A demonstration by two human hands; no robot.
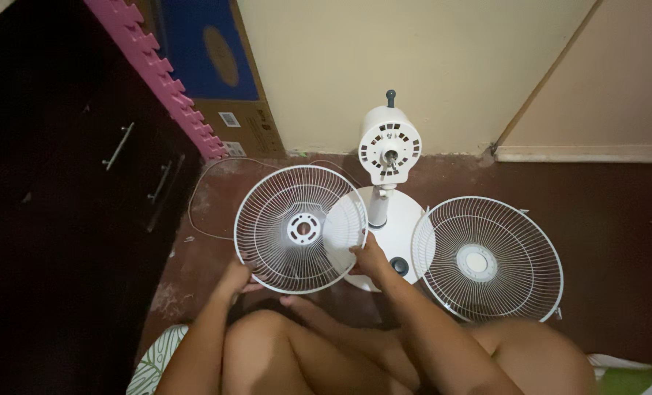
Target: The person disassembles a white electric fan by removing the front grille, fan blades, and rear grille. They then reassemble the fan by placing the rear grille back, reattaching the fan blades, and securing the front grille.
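Reddish floor by cream wall, left hand and right hand gripping opposite rims of rear fan grille, between them

The wire grille held by the hands is white, a pattern of thin spokes fanning out from a white ring hub. The second grille is white too, with the same radial wires and a solid pale disc at its centre. The fan motor housing is white with dark slots, topped by a grey-blue knob. The round base is white with a dark button. The floor is dark reddish brown, the wall cream. A foam mat is pink with a notched edge; the cardboard box is blue and brown. The cabinet is near black.
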